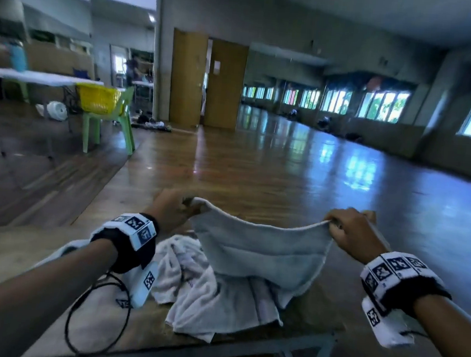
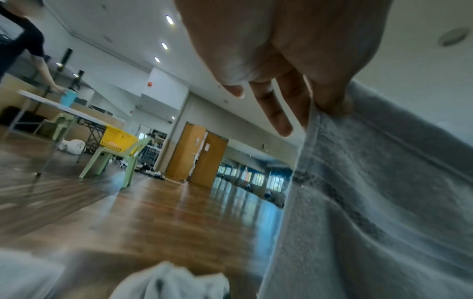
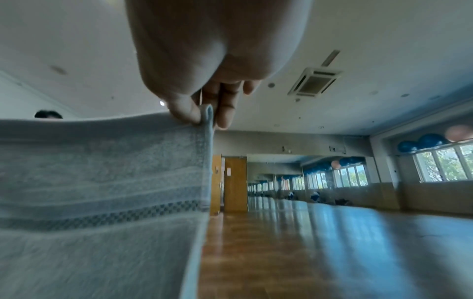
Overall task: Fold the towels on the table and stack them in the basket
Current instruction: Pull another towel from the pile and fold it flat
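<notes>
A grey-blue towel (image 1: 259, 251) hangs stretched between both hands above the table (image 1: 15, 267). My left hand (image 1: 173, 210) pinches its left top corner, and my right hand (image 1: 349, 231) pinches the right top corner. The left wrist view shows the thumb clamping the towel (image 2: 371, 202) edge, other fingers (image 2: 276, 113) loose. In the right wrist view thumb and fingers (image 3: 225, 113) pinch the towel (image 3: 102, 182) corner. A heap of crumpled white towels (image 1: 207, 289) lies on the table under the hanging one. A yellow basket (image 1: 99, 98) sits on a green chair far left.
The table's near edge has a metal frame (image 1: 242, 349). A black cable (image 1: 97, 317) loops from my left wrist band. A white folding table (image 1: 38, 77) with a blue bottle (image 1: 18, 58) stands behind the green chair (image 1: 110, 127); a person (image 2: 23, 44) is there. Open wooden floor lies ahead.
</notes>
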`<state>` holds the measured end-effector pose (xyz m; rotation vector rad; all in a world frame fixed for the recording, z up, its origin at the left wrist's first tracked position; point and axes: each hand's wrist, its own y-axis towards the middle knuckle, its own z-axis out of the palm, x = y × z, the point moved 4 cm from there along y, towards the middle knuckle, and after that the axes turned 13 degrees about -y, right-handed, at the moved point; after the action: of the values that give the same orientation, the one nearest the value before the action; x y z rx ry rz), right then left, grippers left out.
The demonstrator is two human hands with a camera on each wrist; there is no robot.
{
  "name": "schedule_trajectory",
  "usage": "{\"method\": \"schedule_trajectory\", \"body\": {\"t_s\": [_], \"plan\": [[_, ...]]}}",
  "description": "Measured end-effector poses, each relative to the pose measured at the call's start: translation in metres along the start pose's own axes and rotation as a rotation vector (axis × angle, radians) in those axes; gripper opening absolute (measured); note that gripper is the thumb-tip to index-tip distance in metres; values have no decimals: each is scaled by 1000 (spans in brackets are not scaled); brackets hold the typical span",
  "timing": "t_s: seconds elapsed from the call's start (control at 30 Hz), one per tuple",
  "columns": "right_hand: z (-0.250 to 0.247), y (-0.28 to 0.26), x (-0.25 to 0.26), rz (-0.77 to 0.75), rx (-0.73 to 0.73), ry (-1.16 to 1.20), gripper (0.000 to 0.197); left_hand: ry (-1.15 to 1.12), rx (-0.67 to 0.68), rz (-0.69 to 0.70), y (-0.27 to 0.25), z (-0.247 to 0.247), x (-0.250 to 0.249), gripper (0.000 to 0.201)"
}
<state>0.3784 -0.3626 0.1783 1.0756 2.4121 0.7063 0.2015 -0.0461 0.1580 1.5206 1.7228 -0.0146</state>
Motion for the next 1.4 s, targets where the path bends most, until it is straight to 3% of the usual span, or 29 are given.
{"method": "schedule_trajectory", "body": {"t_s": [0.2, 0.3, 0.47, 0.57, 0.7, 0.8, 0.9, 1.07, 1.23, 1.4], "plan": [[-143, 100, 4, -20, -428, -230, 20, 44, -317, 94, 72, -141, -78, 32], [-207, 137, 14, 15, -566, -229, 35, 102, -472, 166, 89, -208, -127, 24], [-282, 164, 29, 55, -618, -99, 22, 129, -623, 183, 86, -293, -180, 20], [-303, 168, 41, 29, -628, -22, 36, 206, -624, 155, 76, -330, -194, 12], [-314, 171, 60, -5, -638, 77, 33, 228, -581, 75, 48, -364, -196, 29], [-315, 172, 77, -39, -629, 147, 15, 253, -572, 39, 32, -376, -193, 19], [-308, 175, 94, -63, -608, 167, 13, 270, -560, 0, 20, -375, -188, 18], [-267, 188, 112, -110, -519, 193, 11, 280, -522, -97, 14, -364, -150, 22], [-212, 198, 132, -156, -405, 174, 11, 280, -468, -111, 20, -340, -95, 12], [-170, 208, 150, -148, -386, 203, 9, 264, -468, -129, 23, -321, -49, 11]]}}
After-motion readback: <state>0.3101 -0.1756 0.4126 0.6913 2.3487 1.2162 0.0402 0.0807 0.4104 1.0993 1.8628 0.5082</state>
